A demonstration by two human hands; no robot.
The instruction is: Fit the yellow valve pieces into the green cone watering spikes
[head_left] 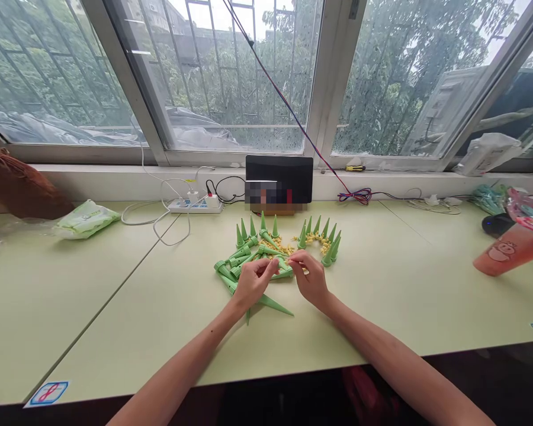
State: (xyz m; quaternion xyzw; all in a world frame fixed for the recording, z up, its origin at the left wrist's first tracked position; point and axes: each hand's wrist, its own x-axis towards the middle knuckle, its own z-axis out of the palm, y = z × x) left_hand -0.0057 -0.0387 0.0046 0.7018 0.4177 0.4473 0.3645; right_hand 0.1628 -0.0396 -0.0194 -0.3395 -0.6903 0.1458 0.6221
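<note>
My left hand [254, 281] is closed with thumb and fingertips on a green plastic spike [282, 262], held just above the table. Close beside it, my right hand [310, 277] pinches what looks like a small yellow piece against the spike's near end; the fingers partly hide it. Several long green spikes with ribbed collars [240, 260] lie in a loose heap around my left hand. Behind my hands, small yellow pieces [270, 242] are scattered in a pile. Green cones stand upright in a left row [253, 227] and a curved right row [326, 229].
A black screen [279, 177] stands at the back by the window. Left of it are a power strip [195, 205] and white cables. A green packet [87, 220] lies at the left, and a tilted cup with a red drink [510, 248] is at the right.
</note>
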